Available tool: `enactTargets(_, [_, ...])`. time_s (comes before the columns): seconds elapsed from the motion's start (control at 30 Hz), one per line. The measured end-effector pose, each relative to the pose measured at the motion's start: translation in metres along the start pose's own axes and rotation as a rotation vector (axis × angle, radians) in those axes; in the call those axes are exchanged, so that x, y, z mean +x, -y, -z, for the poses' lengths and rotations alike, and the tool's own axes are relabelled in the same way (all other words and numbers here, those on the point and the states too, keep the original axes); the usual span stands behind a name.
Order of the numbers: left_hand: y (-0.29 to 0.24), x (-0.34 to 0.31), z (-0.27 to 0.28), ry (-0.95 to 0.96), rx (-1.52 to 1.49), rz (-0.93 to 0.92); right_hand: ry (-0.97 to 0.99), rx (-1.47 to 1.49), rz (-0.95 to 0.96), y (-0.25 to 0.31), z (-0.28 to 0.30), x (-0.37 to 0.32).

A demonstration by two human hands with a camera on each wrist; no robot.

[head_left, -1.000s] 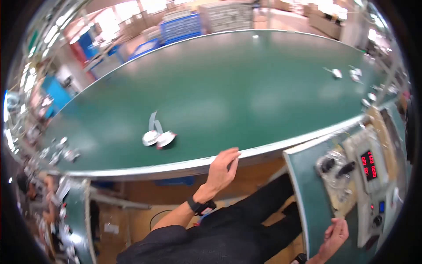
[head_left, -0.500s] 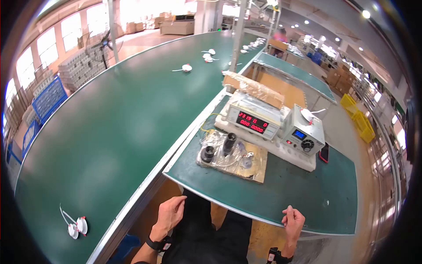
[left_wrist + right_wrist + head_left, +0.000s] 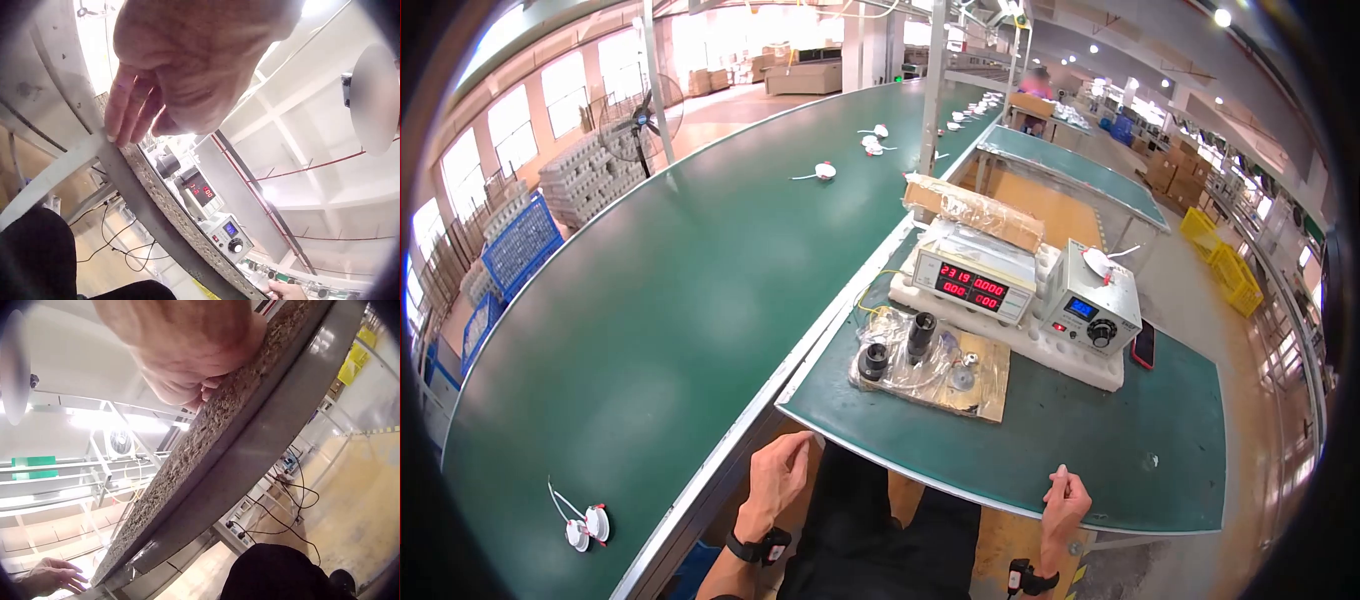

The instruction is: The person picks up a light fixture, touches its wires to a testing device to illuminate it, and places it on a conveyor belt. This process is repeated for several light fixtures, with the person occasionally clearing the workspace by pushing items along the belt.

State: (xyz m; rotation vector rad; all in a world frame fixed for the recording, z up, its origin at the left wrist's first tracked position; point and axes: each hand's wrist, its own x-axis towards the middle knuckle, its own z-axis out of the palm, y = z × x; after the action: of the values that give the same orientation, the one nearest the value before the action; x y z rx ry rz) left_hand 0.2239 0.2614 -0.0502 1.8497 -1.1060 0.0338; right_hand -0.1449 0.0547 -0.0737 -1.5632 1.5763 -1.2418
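Note:
My left hand (image 3: 780, 470) hovers by the near left corner of the side bench (image 3: 1120, 460), its fingers loosely bent and holding nothing. In the left wrist view, its fingers (image 3: 128, 115) hang beside the bench edge. At the bench's front edge rests my right hand (image 3: 1065, 505), fingers loosely curled and nothing visible in them. Nearest to both hands is a plastic-wrapped board (image 3: 990, 385) with two black cylindrical sockets (image 3: 921, 335). Behind it stand a meter with red digits (image 3: 972, 285) and a grey box with a dial (image 3: 1095, 310).
Two round white lamps (image 3: 597, 522) with cables lie at the near end of the long green table (image 3: 700, 330); several more lie far along it. One white lamp (image 3: 1098, 262) sits on the grey box. A phone (image 3: 1143, 345) lies right of that box. A metal post (image 3: 933, 110) rises behind.
The head view has swung right from the long table to the side bench. The right hand has come back to the bench's front edge; the meter's digits have changed.

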Motion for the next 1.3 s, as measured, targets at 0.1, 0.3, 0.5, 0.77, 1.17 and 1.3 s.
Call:
enactTargets(0.1, [0.003, -0.005, -0.003, 0.010, 0.019, 0.032, -0.008, -0.001, 0.016, -0.001, 0.000, 0.000])
enactTargets(0.3, [0.006, -0.003, -0.010, -0.118, 0.052, -0.031, -0.004, -0.034, 0.039, -0.004, 0.001, -0.001])
enactTargets(0.5, [0.010, 0.015, -0.005, -0.035, 0.295, -0.066, -0.031, -0.015, 0.016, 0.003, -0.001, -0.003])
enactTargets(0.77, [0.058, 0.014, 0.022, 0.105, 0.759, 0.181, -0.127, -0.104, 0.160, -0.015, -0.006, -0.004])
enactTargets(1.17, [0.106, 0.013, 0.016, 0.035, 0.900, 0.028, -0.009, -0.124, 0.273, -0.022, -0.006, 0.002])
enactTargets(1.3, [0.101, 0.014, 0.017, 0.075, 0.892, 0.092, 0.132, -0.086, 0.184, -0.016, 0.003, 0.000])
